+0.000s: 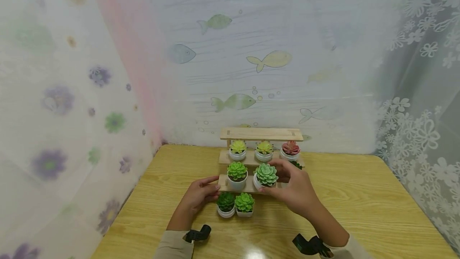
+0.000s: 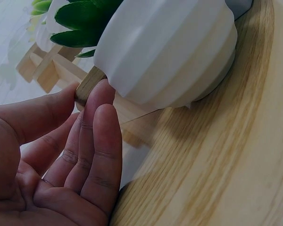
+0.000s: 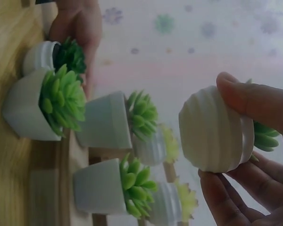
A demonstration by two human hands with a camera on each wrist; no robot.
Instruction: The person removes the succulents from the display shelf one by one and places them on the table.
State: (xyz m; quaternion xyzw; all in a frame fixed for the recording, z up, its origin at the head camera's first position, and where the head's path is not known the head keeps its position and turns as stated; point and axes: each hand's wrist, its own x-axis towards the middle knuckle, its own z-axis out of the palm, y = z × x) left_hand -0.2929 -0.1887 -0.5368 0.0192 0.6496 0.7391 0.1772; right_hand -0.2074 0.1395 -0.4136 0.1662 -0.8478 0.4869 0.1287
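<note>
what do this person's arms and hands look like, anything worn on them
Both the left hand and right hand are bare, with no gloves or rings showing. The left sleeve and right sleeve are plain pale beige. A small, dark left wrist camera and a matching right wrist camera sit near the cuffs.

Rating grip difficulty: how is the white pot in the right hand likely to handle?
The white pot is probably stiff, showing no dent in the right hand. Its ridges may help grip; its rounded sides could let it roll if tipped.
</note>
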